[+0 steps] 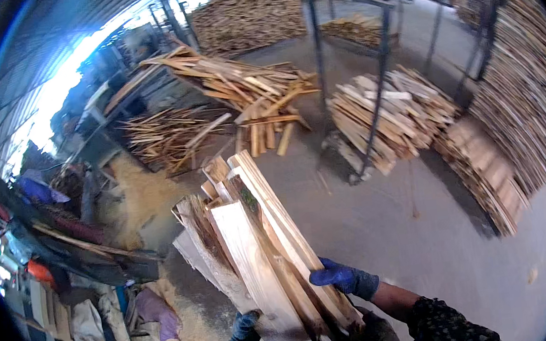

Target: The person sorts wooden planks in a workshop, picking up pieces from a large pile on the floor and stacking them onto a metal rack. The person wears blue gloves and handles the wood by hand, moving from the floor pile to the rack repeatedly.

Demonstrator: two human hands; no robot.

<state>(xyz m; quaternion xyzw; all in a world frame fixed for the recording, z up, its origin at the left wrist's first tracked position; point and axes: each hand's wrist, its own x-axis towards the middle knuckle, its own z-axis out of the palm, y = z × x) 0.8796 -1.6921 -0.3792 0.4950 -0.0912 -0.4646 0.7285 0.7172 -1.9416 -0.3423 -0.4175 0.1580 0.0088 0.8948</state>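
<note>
Left hand (243,333), gloved, curls in a partly hidden grip on the near left edge of a bundle of wooden boards (251,246). Held before the body, the bundle tilts, its long axis running from the person's waist up and leftward, uneven ends pointing away. The right hand (343,277), blue-gloved, clasps its right edge. Cloth sacks (90,333) lie well to the left; rightward, grey floor (398,224) stretches toward a board pile (407,113).
</note>
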